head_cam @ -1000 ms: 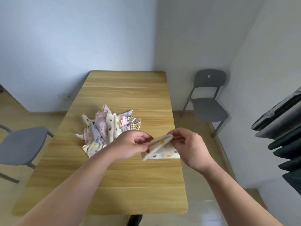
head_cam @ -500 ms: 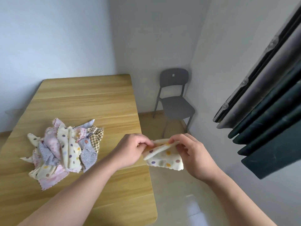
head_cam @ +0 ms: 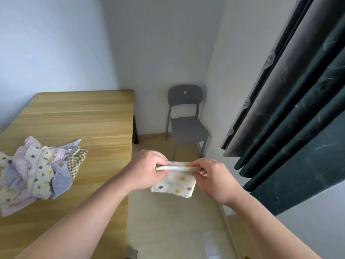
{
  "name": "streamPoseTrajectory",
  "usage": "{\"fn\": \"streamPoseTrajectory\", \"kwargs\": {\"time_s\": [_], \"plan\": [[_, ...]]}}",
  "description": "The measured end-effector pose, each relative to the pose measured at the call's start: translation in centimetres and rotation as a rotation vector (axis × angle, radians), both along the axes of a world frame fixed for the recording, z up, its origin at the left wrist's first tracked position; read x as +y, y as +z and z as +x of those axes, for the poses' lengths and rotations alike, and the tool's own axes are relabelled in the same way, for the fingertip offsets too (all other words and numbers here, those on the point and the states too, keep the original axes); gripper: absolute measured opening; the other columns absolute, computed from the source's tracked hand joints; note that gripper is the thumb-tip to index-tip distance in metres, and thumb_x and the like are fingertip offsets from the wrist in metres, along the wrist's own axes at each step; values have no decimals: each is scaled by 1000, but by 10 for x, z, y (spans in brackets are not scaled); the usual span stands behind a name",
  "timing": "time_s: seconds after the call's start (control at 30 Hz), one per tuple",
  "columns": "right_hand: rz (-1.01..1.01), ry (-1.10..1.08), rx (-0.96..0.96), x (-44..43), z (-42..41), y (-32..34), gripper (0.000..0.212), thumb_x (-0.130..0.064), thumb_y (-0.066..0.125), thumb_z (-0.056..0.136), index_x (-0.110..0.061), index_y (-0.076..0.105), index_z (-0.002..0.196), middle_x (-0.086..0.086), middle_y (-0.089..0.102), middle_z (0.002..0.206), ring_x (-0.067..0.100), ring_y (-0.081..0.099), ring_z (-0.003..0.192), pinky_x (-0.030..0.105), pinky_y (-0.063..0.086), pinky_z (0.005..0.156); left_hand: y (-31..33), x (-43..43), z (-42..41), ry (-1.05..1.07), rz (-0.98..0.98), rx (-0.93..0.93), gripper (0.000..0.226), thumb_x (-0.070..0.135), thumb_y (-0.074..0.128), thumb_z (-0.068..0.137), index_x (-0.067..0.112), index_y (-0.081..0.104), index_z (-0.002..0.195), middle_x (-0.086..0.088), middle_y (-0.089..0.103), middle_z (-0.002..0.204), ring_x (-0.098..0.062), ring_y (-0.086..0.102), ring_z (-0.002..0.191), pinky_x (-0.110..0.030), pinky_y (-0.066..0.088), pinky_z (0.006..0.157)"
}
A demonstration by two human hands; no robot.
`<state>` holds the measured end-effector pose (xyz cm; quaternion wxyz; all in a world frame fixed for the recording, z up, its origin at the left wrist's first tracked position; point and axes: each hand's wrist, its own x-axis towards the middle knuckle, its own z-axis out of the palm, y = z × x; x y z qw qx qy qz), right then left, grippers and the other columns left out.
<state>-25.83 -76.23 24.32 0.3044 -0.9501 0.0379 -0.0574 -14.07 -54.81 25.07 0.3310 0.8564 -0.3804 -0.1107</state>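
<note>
A small cream cloth with coloured dots (head_cam: pixel 175 185) hangs folded in the air, just past the right edge of the wooden table (head_cam: pixel 89 126) and above the floor. My left hand (head_cam: pixel 147 171) pinches the left end of its folded top edge. My right hand (head_cam: pixel 212 178) pinches the right end. A heap of several small patterned cloths (head_cam: pixel 37 172) lies on the table at the left, apart from both hands.
A grey chair (head_cam: pixel 186 124) stands against the far wall beyond the table's right side. Dark curtains (head_cam: pixel 291 116) hang at the right. Pale floor (head_cam: pixel 173 225) lies below the held cloth.
The view has swung to the right, so the table and the heap now sit at the left. The held cloth has moved off the table's edge and hangs flatter, its fold held level.
</note>
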Motion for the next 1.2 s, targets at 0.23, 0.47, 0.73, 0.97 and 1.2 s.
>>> {"fn": "streamPoseTrajectory", "kwargs": {"time_s": [0.23, 0.47, 0.73, 0.97, 1.2], "plan": [[-47, 144, -19, -36, 71, -9, 20, -38, 63, 92, -19, 68, 90, -7, 60, 85, 13, 58, 80, 34, 52, 72, -6, -30, 49, 237, -97, 107, 22, 11, 84, 75, 32, 77, 74, 20, 71, 90, 0, 66, 73, -19, 52, 60], [-102, 210, 1, -65, 210, -21, 28, -47, 56, 93, -21, 63, 83, -9, 60, 82, 13, 58, 80, 37, 53, 72, -21, -43, 162, 256, -107, 89, 14, 27, 80, 83, 28, 78, 69, 19, 71, 90, -19, 66, 82, -34, 48, 78], [40, 184, 158, -77, 383, -16, 23, -43, 67, 91, -24, 64, 80, -12, 68, 80, 5, 63, 77, 25, 52, 69, -25, -62, 314, 575, -259, 376, 13, 9, 82, 74, 20, 76, 73, -1, 70, 77, -17, 56, 56, -10, 43, 48], [362, 144, 245, -80, 526, -41, 14, -31, 80, 85, -29, 67, 91, -7, 70, 82, 1, 60, 69, 13, 46, 64, -46, -64, 441, 673, -376, 554, 27, 7, 81, 77, 26, 71, 93, 2, 76, 85, -14, 64, 70, -27, 50, 66], [555, 239, 388, -83, 687, -66, 6, -26, 77, 89, -27, 74, 94, -9, 75, 85, 9, 67, 82, 17, 50, 66, -68, -64, 559, 843, -498, 657, 17, 5, 77, 86, 11, 77, 101, -3, 76, 94, -15, 68, 84, -27, 55, 76]]}}
